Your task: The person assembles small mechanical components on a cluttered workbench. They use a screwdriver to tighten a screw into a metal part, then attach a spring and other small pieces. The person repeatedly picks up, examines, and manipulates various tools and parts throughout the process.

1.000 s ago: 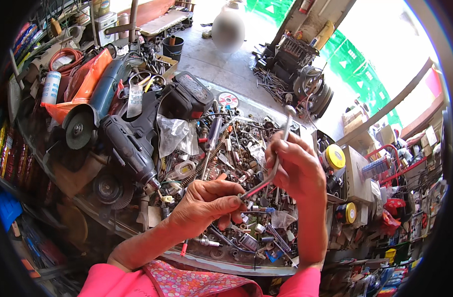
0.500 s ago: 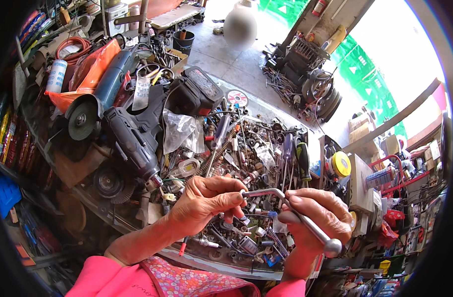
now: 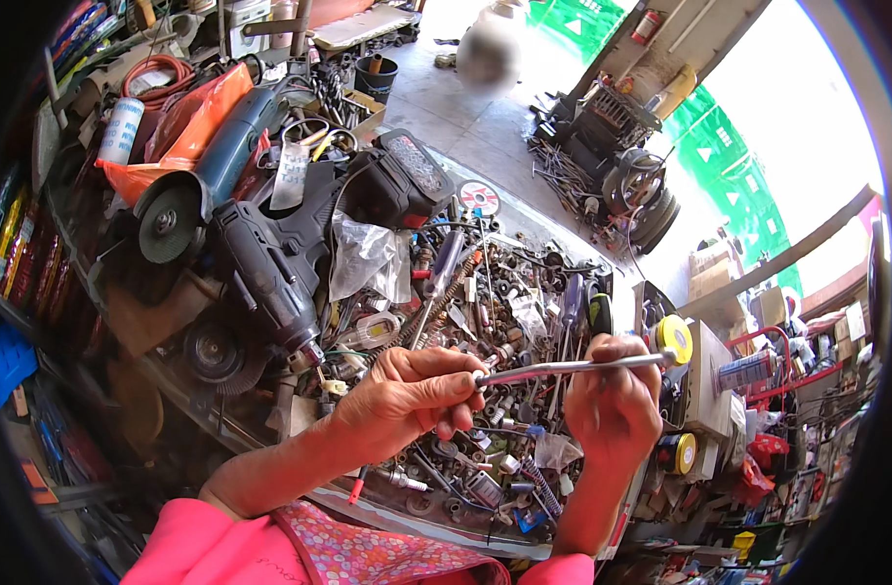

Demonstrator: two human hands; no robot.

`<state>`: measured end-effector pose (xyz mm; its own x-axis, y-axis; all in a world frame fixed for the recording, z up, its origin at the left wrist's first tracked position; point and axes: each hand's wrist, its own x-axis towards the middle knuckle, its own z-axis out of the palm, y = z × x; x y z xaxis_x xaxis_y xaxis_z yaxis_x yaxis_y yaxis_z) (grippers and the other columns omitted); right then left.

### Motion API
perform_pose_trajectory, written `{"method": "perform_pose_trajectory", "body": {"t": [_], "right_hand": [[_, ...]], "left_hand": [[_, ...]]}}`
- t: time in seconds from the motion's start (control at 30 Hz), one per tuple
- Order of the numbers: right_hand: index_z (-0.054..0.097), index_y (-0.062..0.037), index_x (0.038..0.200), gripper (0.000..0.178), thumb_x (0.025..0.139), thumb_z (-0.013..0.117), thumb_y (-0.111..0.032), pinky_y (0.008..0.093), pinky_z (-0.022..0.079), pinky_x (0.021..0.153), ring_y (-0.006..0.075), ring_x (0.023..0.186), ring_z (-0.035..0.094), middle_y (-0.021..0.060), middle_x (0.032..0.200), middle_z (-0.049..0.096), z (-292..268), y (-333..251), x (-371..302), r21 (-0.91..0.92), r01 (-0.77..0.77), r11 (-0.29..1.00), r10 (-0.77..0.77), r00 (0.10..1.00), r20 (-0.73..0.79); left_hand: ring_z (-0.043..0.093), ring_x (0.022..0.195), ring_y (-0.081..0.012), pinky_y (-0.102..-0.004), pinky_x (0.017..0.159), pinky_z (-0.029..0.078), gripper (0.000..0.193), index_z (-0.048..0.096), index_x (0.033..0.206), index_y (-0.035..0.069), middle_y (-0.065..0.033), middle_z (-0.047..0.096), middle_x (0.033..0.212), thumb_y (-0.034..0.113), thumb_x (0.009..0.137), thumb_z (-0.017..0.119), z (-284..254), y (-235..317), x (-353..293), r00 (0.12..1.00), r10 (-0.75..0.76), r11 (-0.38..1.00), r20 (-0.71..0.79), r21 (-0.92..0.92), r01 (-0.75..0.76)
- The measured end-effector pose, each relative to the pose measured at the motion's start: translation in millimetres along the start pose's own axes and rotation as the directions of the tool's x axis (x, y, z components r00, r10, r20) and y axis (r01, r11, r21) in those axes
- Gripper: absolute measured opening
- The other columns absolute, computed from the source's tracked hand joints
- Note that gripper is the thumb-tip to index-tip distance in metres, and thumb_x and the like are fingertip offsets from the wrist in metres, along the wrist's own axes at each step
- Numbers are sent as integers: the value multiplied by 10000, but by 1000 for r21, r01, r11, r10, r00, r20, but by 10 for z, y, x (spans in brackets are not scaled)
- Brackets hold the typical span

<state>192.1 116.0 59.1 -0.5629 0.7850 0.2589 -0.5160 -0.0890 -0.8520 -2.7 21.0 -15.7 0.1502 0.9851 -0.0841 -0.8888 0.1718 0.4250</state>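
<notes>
- One metal rod [image 3: 573,368] held level above the cluttered bench [image 3: 524,244].
- Left hand [image 3: 407,400]: fingers pinched on the rod's left end.
- Right hand [image 3: 612,405]: fingers curled shut round its right part.
- Two power tools counted: one angle grinder [image 3: 207,180], one black drill [image 3: 270,268].

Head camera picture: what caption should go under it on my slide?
Two hands, left hand and right hand, hold a metal rod level above a workbench heaped with tools.
</notes>
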Motion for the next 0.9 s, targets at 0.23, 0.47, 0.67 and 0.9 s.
{"method": "perform_pose_trajectory", "body": {"t": [0.23, 0.47, 0.67, 0.9], "right_hand": [[685, 33, 1020, 310, 752, 768, -99, 233, 485, 477, 171, 525, 637, 112, 704, 665, 329, -172, -145, -776, 488, 400, -310, 868, 387], [704, -62, 743, 207, 630, 861, -135, 248, 410, 446, 139, 463, 590, 30, 540, 608, 719, -178, 180, -843, 536, -29, -390, 771, 504], [631, -11, 700, 172, 784, 771, -67, 205, 315, 439, 13, 489, 439, -19, 545, 559, 559, -136, 463, -829, 36, 557, -80, 997, -10], [665, 4, 738, 137, 743, 792, -50, 213, 328, 450, 30, 496, 458, 4, 563, 553, 526, -221, 234, -923, 153, 354, -209, 975, 81]], "left_hand": [[691, 736, -160, -247, 574, 534, 217, 656, 1109, 7, -135, 689, 909, 116, 923, 633, -28, -2, -24, 999, -23, 999, 29, -33, 24], [699, 749, -173, -241, 596, 564, 241, 661, 1115, -5, -103, 691, 907, 136, 920, 641, -37, -124, 29, 991, 31, 984, 127, 170, -53], [689, 731, -168, -243, 567, 560, 243, 635, 1129, -22, -130, 679, 909, 121, 933, 620, -14, -108, 2, 990, -116, 993, 81, 29, 114], [643, 687, -133, -224, 494, 527, 253, 623, 1159, -7, -98, 650, 892, 116, 939, 606, -9, -197, 44, 989, -135, 991, 53, 9, 134]]}}
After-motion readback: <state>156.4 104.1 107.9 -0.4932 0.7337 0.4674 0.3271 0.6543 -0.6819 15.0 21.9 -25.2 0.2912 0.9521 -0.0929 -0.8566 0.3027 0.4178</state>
